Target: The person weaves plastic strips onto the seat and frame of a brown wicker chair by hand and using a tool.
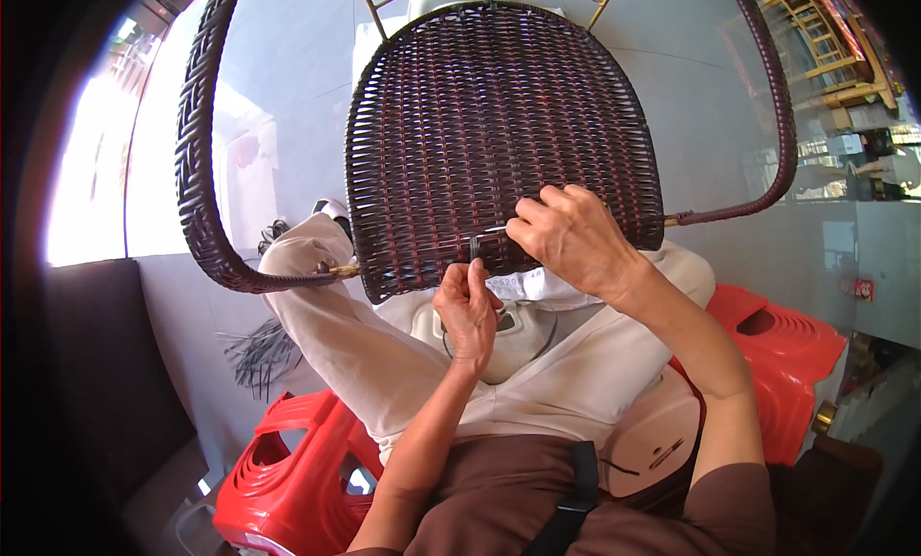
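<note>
A dark brown woven wicker chair point(489, 115) spreads out before me, its near edge above my lap. My right hand point(571, 239) is closed around a thin tool with a metal shaft point(491, 231); its handle is mostly hidden in the fingers. The shaft points left across the weave near the front edge. Just below the shaft, my left hand point(467, 311) pinches a short dark weaving strip point(475, 250) between thumb and fingers. The strip's upper end meets the shaft; whether it passes under or around it I cannot tell.
Wrapped armrests curve out at the left point(197, 105) and right point(782, 105). Loose dark strips point(264, 356) lie on the floor at left. Red plastic stools stand at lower left point(288, 470) and right point(777, 364). Printed white material point(537, 285) shows below the chair's front edge.
</note>
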Demonstrator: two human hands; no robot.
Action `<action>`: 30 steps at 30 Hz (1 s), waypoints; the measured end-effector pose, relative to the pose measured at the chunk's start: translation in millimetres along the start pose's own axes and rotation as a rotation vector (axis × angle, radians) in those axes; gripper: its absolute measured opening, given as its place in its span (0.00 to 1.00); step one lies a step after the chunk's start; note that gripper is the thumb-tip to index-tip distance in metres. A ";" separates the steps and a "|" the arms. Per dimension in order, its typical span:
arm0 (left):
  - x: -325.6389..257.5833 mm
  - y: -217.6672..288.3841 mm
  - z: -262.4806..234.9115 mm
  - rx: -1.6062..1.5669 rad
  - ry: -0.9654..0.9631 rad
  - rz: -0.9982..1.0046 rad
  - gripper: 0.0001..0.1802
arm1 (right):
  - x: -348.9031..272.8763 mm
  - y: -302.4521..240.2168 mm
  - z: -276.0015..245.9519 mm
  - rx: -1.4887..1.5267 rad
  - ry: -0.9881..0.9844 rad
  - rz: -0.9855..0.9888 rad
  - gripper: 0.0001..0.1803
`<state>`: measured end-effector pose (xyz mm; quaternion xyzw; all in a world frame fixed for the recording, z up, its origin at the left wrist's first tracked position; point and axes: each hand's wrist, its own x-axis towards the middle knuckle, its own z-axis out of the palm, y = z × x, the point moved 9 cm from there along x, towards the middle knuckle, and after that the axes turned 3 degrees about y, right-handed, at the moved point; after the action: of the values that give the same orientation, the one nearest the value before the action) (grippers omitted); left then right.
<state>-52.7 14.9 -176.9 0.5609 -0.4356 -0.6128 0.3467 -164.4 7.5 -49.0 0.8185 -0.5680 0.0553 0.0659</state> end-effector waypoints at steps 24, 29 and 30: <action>6.8 8.1 -0.2 0.111 -0.044 -0.016 0.17 | -4.7 37.7 43.7 0.450 -0.095 0.392 0.03; 5.9 9.0 -1.9 0.068 -0.047 -0.080 0.17 | -8.4 45.0 53.2 0.616 -0.110 0.450 0.04; 6.1 10.7 -2.0 0.072 -0.048 -0.080 0.17 | -8.9 45.2 52.9 0.619 -0.109 0.453 0.04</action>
<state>-52.1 5.0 -169.4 0.5751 -0.4427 -0.6234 0.2911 -209.0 -8.9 -100.6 0.6553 -0.6935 0.1937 -0.2283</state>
